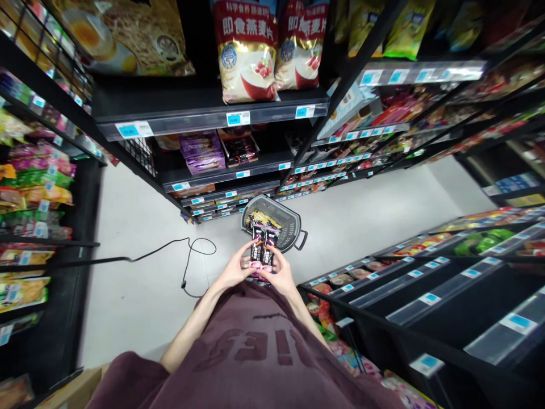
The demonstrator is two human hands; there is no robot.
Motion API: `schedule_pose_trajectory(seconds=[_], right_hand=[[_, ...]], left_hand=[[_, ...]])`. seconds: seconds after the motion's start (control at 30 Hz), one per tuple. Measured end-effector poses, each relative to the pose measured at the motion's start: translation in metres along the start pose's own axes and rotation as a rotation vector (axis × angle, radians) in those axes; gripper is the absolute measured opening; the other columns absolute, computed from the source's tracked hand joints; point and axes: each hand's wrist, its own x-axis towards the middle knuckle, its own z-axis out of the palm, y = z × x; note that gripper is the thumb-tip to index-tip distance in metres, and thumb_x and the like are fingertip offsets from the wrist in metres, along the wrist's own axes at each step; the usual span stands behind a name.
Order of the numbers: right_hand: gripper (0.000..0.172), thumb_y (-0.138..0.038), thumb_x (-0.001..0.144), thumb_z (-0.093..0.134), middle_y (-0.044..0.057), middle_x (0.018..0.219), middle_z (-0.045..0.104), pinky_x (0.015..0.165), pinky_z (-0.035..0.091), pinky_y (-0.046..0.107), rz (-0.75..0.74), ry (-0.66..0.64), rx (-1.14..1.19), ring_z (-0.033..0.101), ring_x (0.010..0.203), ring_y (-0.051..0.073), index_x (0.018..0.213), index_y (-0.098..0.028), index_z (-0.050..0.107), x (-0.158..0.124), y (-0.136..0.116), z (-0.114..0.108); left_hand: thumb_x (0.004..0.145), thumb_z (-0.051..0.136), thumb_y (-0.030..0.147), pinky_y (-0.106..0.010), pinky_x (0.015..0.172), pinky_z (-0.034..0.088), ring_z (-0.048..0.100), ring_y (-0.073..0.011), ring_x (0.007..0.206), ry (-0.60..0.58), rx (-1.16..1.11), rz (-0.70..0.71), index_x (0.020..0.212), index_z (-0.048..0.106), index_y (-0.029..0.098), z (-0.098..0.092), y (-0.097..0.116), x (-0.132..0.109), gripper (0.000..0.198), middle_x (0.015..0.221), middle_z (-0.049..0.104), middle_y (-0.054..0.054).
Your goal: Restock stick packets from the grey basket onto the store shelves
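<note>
Two dark snack packets [263, 250] with white lettering are held side by side in front of my body. My left hand [235, 266] is closed on the left edge of the packets. On their right edge, my right hand [279, 270] grips them with thumb and fingers. More pink and purple wrapping shows just below the packets between my hands. Beyond them a grey plastic basket [286, 213] stands on the floor, with yellow and dark packets [260, 219] inside; the held packets hide part of it.
A shelf [204, 116] ahead carries red oat bags [247, 51] and purple packets [202, 152]. Snack shelves [36, 241] stand at the left, and sloping shelves [383, 284] at the right. A black cable [159, 248] lies on the pale floor.
</note>
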Motion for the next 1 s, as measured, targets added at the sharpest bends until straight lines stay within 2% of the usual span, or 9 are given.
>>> schedule_pose_trajectory(seconds=[0.1, 0.3, 0.53, 0.7, 0.77, 0.87, 1.0], right_hand=[[0.089, -0.029, 0.070, 0.089, 0.013, 0.128, 0.068, 0.087, 0.061, 0.039, -0.014, -0.002, 0.004, 0.071, 0.107, 0.029, 0.146, -0.024, 0.044, 0.001, -0.002, 0.000], [0.096, -0.027, 0.072, 0.088, 0.014, 0.141, 0.058, 0.094, 0.058, 0.039, -0.072, -0.012, 0.022, 0.066, 0.117, 0.028, 0.152, -0.026, 0.034, 0.003, -0.005, 0.001], [0.097, -0.025, 0.072, 0.087, 0.014, 0.140, 0.058, 0.092, 0.058, 0.039, -0.093, -0.017, 0.057, 0.066, 0.117, 0.028, 0.152, -0.027, 0.032, 0.003, -0.005, 0.003], [0.103, -0.023, 0.070, 0.088, 0.013, 0.139, 0.058, 0.091, 0.058, 0.039, -0.112, 0.040, 0.084, 0.065, 0.117, 0.027, 0.151, -0.031, 0.024, 0.004, 0.001, 0.002], [0.095, -0.024, 0.073, 0.085, 0.012, 0.136, 0.061, 0.091, 0.057, 0.038, -0.118, 0.080, 0.097, 0.067, 0.114, 0.025, 0.147, -0.030, 0.026, 0.006, 0.004, 0.000], [0.070, -0.027, 0.080, 0.079, 0.011, 0.129, 0.065, 0.090, 0.055, 0.034, -0.126, 0.208, 0.136, 0.068, 0.110, 0.021, 0.134, -0.028, 0.034, 0.010, 0.009, -0.008], [0.054, -0.032, 0.083, 0.077, 0.008, 0.120, 0.070, 0.083, 0.055, 0.033, -0.129, 0.322, 0.199, 0.071, 0.087, 0.017, 0.118, -0.027, 0.036, 0.014, 0.017, -0.020]], left_hand=[[0.078, 0.082, 0.028, -0.036, 0.090, 0.057, 0.071, -0.0252, 0.106, -0.008, -0.004, -0.003, 0.155, 0.030, 0.022, 0.000, 0.000, 0.000, 0.093, 0.126, 0.067, -0.018], [0.077, 0.082, 0.027, -0.037, 0.092, 0.057, 0.068, -0.0273, 0.112, -0.002, -0.010, 0.024, 0.152, 0.033, 0.023, 0.000, -0.001, 0.001, 0.090, 0.144, 0.054, -0.021], [0.079, 0.080, 0.027, -0.038, 0.092, 0.058, 0.066, -0.0289, 0.117, -0.006, 0.010, 0.051, 0.151, 0.035, 0.025, -0.002, -0.003, 0.001, 0.085, 0.154, 0.042, -0.020], [0.078, 0.081, 0.027, -0.036, 0.090, 0.059, 0.065, -0.0290, 0.118, 0.012, 0.016, 0.068, 0.150, 0.035, 0.028, -0.001, -0.003, 0.000, 0.086, 0.160, 0.032, -0.020], [0.078, 0.081, 0.028, -0.035, 0.087, 0.059, 0.065, -0.0284, 0.117, 0.035, 0.021, 0.078, 0.151, 0.032, 0.029, -0.002, -0.004, 0.001, 0.089, 0.159, 0.031, -0.020], [0.079, 0.080, 0.033, -0.036, 0.084, 0.060, 0.067, -0.0259, 0.111, 0.082, -0.009, 0.091, 0.153, 0.026, 0.030, -0.005, -0.006, 0.003, 0.091, 0.154, 0.038, -0.020], [0.086, 0.070, 0.044, -0.036, 0.083, 0.059, 0.070, -0.0252, 0.105, 0.151, -0.036, 0.104, 0.149, 0.033, 0.025, -0.011, -0.011, 0.006, 0.075, 0.146, 0.047, -0.019]])
